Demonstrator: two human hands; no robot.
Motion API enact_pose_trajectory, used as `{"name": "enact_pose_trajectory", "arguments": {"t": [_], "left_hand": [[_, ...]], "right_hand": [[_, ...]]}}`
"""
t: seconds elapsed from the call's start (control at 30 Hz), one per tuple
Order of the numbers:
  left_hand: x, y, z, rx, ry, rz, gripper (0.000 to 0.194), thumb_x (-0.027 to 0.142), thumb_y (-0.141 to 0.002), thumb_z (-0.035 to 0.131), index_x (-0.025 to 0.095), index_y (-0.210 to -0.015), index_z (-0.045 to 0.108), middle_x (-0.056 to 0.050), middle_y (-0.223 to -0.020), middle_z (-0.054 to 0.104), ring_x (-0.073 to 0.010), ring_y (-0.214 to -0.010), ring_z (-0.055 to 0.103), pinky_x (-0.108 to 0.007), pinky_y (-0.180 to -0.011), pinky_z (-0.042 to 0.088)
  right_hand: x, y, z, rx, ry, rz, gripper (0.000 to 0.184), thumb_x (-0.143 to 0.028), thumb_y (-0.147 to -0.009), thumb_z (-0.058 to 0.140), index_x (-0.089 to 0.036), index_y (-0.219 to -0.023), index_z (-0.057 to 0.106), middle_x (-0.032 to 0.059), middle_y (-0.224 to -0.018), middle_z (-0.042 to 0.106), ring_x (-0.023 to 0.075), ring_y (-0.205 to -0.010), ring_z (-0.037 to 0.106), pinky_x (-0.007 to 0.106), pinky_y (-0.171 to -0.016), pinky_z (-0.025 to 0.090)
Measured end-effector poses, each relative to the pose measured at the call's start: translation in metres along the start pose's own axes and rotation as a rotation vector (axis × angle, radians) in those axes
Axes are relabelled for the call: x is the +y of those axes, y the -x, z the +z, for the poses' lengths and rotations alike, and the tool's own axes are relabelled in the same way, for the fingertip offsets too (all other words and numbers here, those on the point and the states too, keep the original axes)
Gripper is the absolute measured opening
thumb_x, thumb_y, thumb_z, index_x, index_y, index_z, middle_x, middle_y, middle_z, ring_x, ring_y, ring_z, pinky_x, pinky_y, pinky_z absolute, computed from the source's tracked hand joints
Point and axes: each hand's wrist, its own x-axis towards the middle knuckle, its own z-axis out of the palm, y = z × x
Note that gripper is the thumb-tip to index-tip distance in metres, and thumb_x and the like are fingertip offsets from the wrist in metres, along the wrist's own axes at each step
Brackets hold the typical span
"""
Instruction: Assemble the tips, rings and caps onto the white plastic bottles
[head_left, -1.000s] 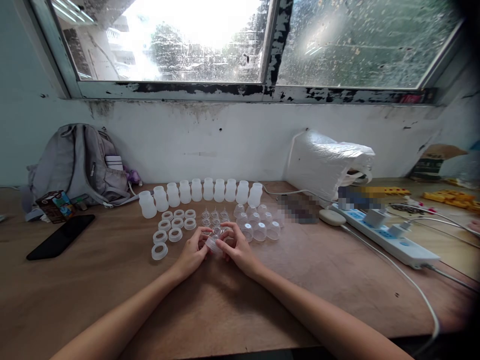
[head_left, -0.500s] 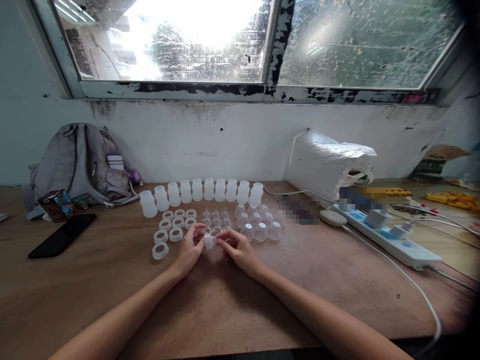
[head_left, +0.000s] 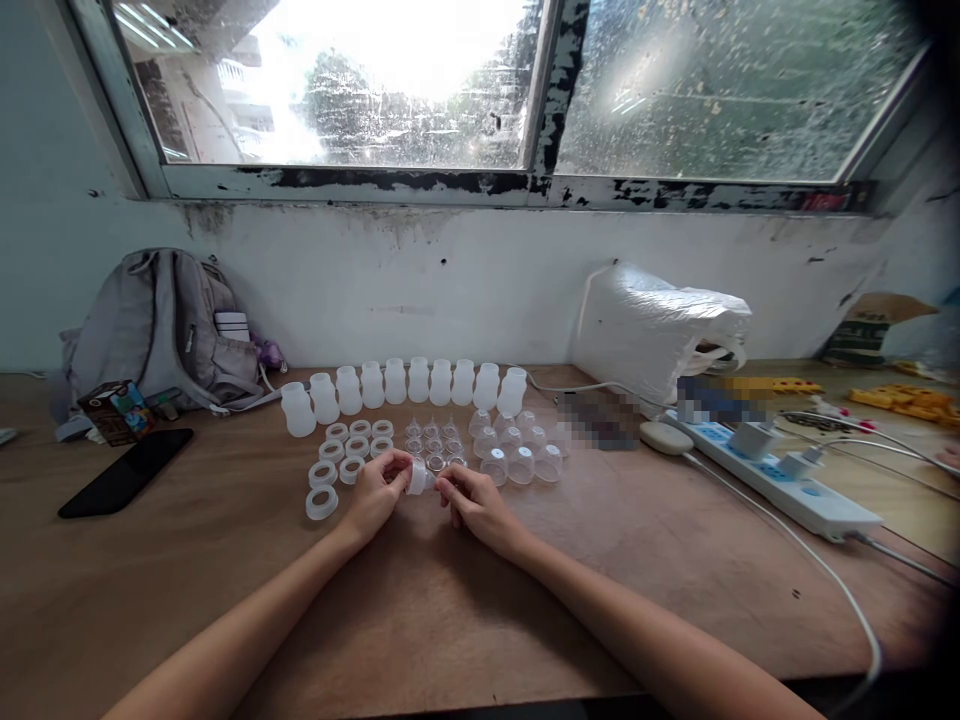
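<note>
Head view: a clear ring (head_left: 415, 479) sits at the centre of the frame, tipped on its side just above the table (head_left: 420, 630), with what looks like a teat (head_left: 430, 481) poking out toward the right. The left hand (head_left: 379, 490) grips the ring between thumb and fingers. The right hand (head_left: 472, 498) is nearly closed, fingertips apparently pinching the teat's tip, its other fingers curled under.

This one pair looks joined, though how fully seated it is cannot be told. Nine rings (head_left: 321, 513) lie loose left of centre, the other teats (head_left: 431, 432) stand apart just beyond the hands, domed caps (head_left: 520, 468) are grouped right of centre, and ten bottles (head_left: 395, 381) line up behind, uncapped.

Both forearms slant in from the lower corners, wrists low over the wood, the hands almost meeting. Farther out, a phone (head_left: 126, 473) lies at left and a power strip (head_left: 825, 505) at right.
</note>
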Motion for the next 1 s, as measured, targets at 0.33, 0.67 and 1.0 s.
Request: {"name": "enact_pose_trajectory", "arguments": {"t": [0.33,0.67,1.0], "left_hand": [[-0.018,-0.054,-0.092,0.616,-0.102,0.118,0.031,0.041,-0.072,0.052,0.016,-0.089,0.056,-0.003,-0.077,0.057,-0.0130,-0.063,0.054,-0.021,-0.048,0.041],[-0.086,-0.076,-0.155,0.696,-0.428,-0.211,0.067,0.045,-0.050,0.069,0.013,-0.103,0.045,-0.014,-0.108,0.052,-0.0258,-0.099,0.051,-0.037,-0.083,0.041],[-0.027,-0.055,-0.119,0.665,-0.340,0.153,0.040,0.046,-0.071,0.053,0.015,-0.097,0.052,-0.007,-0.092,0.057,-0.0218,-0.086,0.055,-0.032,-0.076,0.043]], "right_hand": [[0.010,-0.004,-0.016,0.181,0.065,-0.040,0.024,-0.041,-0.081,0.043,-0.019,-0.077,0.052,-0.0018,-0.059,0.050,0.0081,-0.041,0.042,0.021,-0.040,0.033],[0.005,-0.003,-0.012,0.246,0.165,-0.093,0.020,-0.037,-0.079,0.048,-0.019,-0.079,0.056,0.0000,-0.059,0.051,0.0102,-0.045,0.044,0.022,-0.042,0.035],[0.003,0.000,-0.012,0.294,0.136,-0.108,0.020,-0.036,-0.081,0.045,-0.018,-0.083,0.052,-0.0005,-0.061,0.052,0.0081,-0.043,0.045,0.020,-0.041,0.036]]}}
